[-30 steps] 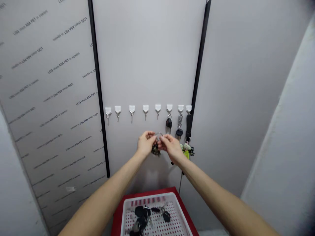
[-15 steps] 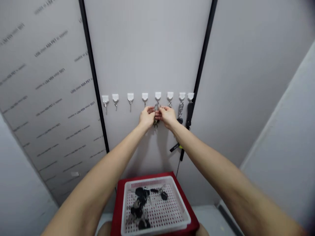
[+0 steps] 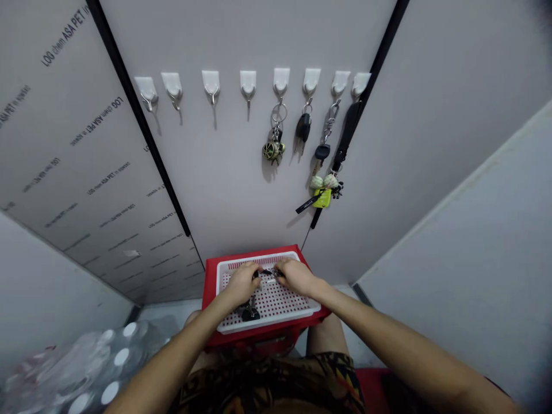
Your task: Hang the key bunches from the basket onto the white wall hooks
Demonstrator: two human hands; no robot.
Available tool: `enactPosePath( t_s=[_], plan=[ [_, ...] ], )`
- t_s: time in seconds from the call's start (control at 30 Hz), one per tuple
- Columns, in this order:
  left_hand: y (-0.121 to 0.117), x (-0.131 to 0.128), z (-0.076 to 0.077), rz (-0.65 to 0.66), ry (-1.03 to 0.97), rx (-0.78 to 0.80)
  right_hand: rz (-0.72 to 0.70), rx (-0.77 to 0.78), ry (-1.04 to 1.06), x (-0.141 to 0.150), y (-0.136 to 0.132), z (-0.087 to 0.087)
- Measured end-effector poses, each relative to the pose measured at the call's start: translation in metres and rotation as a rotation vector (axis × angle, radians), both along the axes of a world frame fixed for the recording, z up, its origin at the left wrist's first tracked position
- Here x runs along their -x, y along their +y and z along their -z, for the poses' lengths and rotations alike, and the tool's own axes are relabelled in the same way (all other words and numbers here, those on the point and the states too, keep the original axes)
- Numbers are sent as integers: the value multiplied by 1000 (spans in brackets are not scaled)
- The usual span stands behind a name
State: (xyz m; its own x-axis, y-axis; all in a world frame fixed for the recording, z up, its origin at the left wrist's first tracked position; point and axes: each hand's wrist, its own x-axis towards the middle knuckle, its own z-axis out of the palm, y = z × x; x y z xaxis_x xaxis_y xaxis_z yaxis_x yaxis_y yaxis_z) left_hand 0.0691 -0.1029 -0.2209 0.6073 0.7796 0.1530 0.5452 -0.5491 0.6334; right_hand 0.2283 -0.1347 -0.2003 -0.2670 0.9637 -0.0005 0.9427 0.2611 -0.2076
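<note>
Both my hands are down in a white perforated basket (image 3: 313, 307). My left hand (image 3: 241, 283) has its fingers closed around a black-headed key (image 3: 256, 275). Opposite it, my right hand (image 3: 296, 277) pinches a set of keys (image 3: 277, 272), partly covered by the fingers. A small dark piece (image 3: 266, 272) shows between the two hands. More black-headed keys (image 3: 250, 312) lie in the basket below my left hand. Above, a key ring with a brass-coloured round charm (image 3: 271, 150) hangs from a wall hook (image 3: 282, 80).
Further right hang a black car key (image 3: 303, 127), a chained key (image 3: 322, 151) and a black strap (image 3: 348, 129) beside a yellow tag (image 3: 322, 198). Bare hooks (image 3: 211, 83) line the left. A red stool (image 3: 210, 279) supports the basket. Wrapped bottles (image 3: 110, 368) stand lower left.
My hands have let go of the charm key ring, which now hangs on its hook. They have dropped down into the basket and taken hold of keys there. The view has tilted down.
</note>
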Motion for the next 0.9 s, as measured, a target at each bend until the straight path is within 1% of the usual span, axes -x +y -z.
enactPosePath(
  t_s=[0.07, 0.13, 0.2, 0.3, 0.4, 0.5, 0.57, 0.63, 0.73, 0.83, 0.9],
  plan=[
    [0, 0, 4, -3, 53, -66, 47, 10, -40, 3, 3, 3],
    [0, 1, 4, 4, 80, -89, 79, 42, -40, 5, 6, 1],
    [0, 1, 3, 9, 90, -94, 57, 63, 7, 6, 8, 1],
    [-1, 2, 4, 6, 81, -84, 15, 79, 159, 6, 7, 4],
    [-2, 3, 4, -17, 48, -61, 62, 31, 363, 6, 6, 7],
    [-4, 1, -1, -36, -55, -38, 115, -49, 566, 7, 7, 4],
    [-4, -1, -6, -37, -161, -7, 111, -57, 681, 10, 9, -3],
    [-5, -5, -12, -34, -286, 61, 82, -28, 797, 14, 10, -12],
    [-4, -10, -21, 4, -471, 263, 45, 52, 963, 21, 13, -29],
    [1, -12, -33, 9, -591, 449, 53, 75, 1053, 25, 20, -49],
    [8, -10, -49, -19, -655, 500, 59, 32, 1065, 27, 27, -69]
  ],
)
